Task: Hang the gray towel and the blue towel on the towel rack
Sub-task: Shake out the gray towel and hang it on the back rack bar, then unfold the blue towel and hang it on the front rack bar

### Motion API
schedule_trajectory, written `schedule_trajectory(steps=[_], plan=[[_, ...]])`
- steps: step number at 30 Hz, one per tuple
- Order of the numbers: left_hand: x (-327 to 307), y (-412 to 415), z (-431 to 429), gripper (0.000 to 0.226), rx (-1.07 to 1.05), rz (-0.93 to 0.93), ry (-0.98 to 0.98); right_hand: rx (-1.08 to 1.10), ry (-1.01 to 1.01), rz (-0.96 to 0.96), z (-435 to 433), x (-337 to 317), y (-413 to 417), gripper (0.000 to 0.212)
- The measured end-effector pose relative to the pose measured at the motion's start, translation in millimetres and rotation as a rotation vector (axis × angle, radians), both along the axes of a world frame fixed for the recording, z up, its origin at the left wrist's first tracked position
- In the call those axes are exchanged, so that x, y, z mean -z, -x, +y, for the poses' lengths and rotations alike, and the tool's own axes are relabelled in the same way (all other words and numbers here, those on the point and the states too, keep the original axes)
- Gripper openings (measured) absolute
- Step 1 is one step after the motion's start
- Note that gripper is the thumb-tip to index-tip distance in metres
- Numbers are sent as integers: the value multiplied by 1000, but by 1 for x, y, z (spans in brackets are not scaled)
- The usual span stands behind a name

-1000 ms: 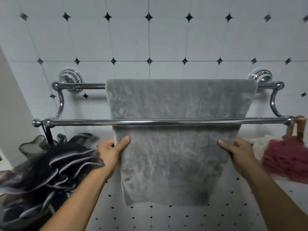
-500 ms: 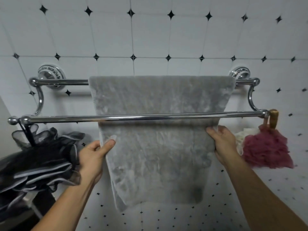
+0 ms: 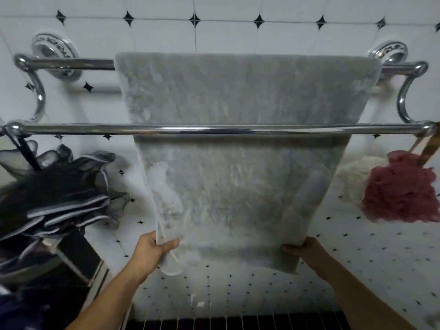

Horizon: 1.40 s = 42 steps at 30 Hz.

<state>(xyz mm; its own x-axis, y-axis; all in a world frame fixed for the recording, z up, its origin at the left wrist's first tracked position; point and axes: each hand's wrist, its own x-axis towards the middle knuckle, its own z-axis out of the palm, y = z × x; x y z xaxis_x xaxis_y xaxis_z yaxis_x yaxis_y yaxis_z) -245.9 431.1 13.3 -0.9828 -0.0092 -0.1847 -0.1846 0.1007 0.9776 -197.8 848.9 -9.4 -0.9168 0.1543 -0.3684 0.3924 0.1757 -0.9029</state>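
The gray towel (image 3: 240, 167) hangs over the rear bar of the chrome towel rack (image 3: 71, 129) and drops behind the front bar. My left hand (image 3: 153, 246) pinches the towel's lower left corner. At the lower right corner, my right hand (image 3: 309, 252) grips the bottom edge, thumb in front. No blue towel shows in the head view.
A black-and-white mesh bath sponge (image 3: 52, 198) hangs from the rack's left end. A dark red sponge (image 3: 402, 194) and a cream one (image 3: 354, 179) hang at the right end. White tiled wall (image 3: 166, 39) lies behind; a dark tile strip runs along the bottom.
Both hands have slid down the towel's sides from just under the front bar to its bottom corners. The camera has moved closer to the rack.
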Motion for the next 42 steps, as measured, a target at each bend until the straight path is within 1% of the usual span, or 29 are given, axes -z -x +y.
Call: schedule_trajectory(steps=[2,4,6,8,9,11,14,16,17,19,21,24,25,27,29,31,33,36,39,41,42], plan=[[6,1,-4,14,-40,-19,-46,18,8,10,6,10,-3,47],[10,4,-3,13,-83,-28,-68,40,11,22,5,14,-2,51],[13,6,0,14,-110,-26,-59,83,-33,34,2,15,3,42],[15,9,2,15,-129,-15,-28,107,-115,58,1,12,9,22],[15,9,2,15,-137,-9,-18,111,-155,68,3,13,11,18],[15,8,2,16,-136,0,-5,133,-170,67,3,19,12,24],[21,-7,-3,18,-98,-18,87,175,-140,-8,-7,37,3,30],[28,-25,-13,24,-90,-61,128,180,-130,-111,-19,56,-8,35],[31,-35,-20,28,-91,-87,141,152,-155,-175,-27,64,-14,31],[34,-55,-36,33,-87,-145,172,15,-241,-271,-50,74,-24,22],[35,-74,-58,31,-87,-175,194,-156,-315,-293,-85,75,-30,22],[29,-103,-98,22,-74,-158,279,-401,-354,-254,-147,63,-34,37],[26,-113,-114,20,-72,-154,304,-450,-344,-245,-169,57,-36,36],[20,-135,-150,18,-94,-132,334,-532,-330,-211,-216,43,-39,24],[15,-163,-193,15,-136,-96,374,-614,-304,-150,-275,30,-44,19],[12,-181,-225,13,-150,-67,387,-653,-274,-110,-318,21,-48,14],[15,-212,-277,13,-197,-53,400,-713,-272,-75,-379,17,-59,12],[29,-256,-356,21,-277,-59,440,-796,-316,-67,-468,22,-80,10],[44,-289,-421,29,-316,-49,558,-844,-395,-50,-547,35,-97,5],[57,-300,-452,32,-314,-52,625,-799,-445,-50,-589,44,-103,22],[62,-304,-466,30,-310,-69,650,-783,-471,-48,-607,47,-106,30]])
